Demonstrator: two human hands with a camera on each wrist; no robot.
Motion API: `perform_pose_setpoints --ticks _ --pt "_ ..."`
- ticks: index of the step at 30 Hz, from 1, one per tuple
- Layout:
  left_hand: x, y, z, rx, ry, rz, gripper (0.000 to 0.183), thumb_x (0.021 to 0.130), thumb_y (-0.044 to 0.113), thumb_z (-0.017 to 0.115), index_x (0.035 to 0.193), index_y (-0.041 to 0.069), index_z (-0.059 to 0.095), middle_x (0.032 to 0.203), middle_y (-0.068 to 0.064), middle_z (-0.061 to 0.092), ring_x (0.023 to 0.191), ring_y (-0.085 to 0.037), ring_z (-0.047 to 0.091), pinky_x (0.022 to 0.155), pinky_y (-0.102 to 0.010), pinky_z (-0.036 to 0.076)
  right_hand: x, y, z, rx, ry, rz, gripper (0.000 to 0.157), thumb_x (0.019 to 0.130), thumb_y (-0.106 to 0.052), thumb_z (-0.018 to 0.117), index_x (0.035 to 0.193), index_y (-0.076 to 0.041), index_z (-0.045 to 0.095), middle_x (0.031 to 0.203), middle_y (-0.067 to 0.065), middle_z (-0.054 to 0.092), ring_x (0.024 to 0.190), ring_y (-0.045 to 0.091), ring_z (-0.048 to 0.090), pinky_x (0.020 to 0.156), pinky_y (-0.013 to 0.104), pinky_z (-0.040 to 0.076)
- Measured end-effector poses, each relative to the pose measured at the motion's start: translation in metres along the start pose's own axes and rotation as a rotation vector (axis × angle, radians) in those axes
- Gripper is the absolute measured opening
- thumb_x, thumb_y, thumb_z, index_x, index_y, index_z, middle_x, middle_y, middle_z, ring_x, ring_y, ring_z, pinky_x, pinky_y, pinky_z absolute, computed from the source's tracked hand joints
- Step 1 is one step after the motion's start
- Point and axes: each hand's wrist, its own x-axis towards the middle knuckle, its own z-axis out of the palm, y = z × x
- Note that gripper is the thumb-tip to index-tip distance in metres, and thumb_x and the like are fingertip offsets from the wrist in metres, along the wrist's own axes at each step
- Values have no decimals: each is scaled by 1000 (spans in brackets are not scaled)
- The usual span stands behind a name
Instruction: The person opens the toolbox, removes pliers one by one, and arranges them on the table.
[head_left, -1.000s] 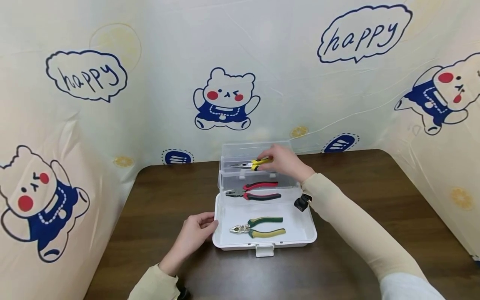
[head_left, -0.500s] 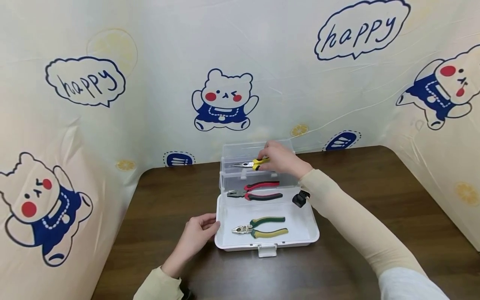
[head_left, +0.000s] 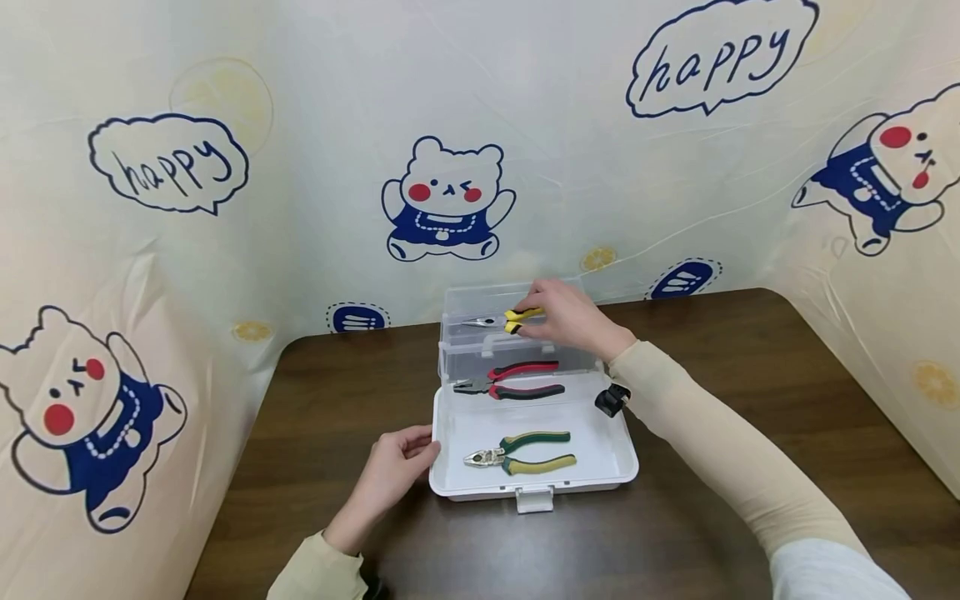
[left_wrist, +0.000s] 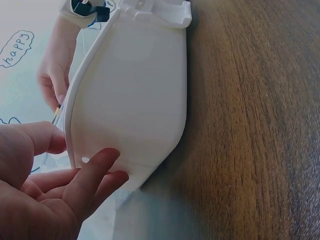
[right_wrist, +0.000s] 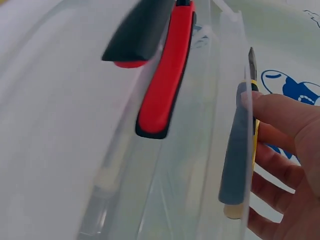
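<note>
My right hand (head_left: 566, 317) holds yellow-and-black needle-nose pliers (head_left: 487, 322) by the handles, over the raised clear lid (head_left: 467, 360) of a white toolbox (head_left: 480, 493). Their tip points left. In the right wrist view, the pliers' handle (right_wrist: 234, 155) shows through the lid's clear plastic. At the box's left side, my left hand (head_left: 393, 465) pinches the wall; the left wrist view has the thumb at the rim and fingers against the outer face. Red-and-black pliers (head_left: 528, 392) lie along the rear of the box. Green-and-yellow combination pliers (head_left: 487, 457) lie on its floor near the front.
The toolbox stands on a dark brown wooden table (head_left: 720, 467), its front latch (head_left: 535, 500) hanging down. A printed cloth (head_left: 337, 167) with bears and "happy" bubbles rises close behind the lid and at both sides.
The view shifted slightly at first. Since half a second ago, my right hand has raised the needle-nose pliers a little over the lid. My left hand and the other two pliers stay put.
</note>
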Motion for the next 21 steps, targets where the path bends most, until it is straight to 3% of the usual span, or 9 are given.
perform_pose_setpoints --ticks 11,21 --pt "1 1 0 25 21 3 26 95 2 72 119 -8 73 107 -21 76 95 -28 76 72 -33 63 -8 2 -19 102 43 44 39 90 -23 83 125 -6 76 105 10 63 89 26 53 73 36 43" --pt "0 -1 -1 19 14 8 27 95 1 72 120 -9 72 107 -21 76 95 -28 75 72 -31 63 -39 14 -29 123 85 80 39 91 -21 83 126 -5 75 105 9 61 91 27 52 74 38 43"
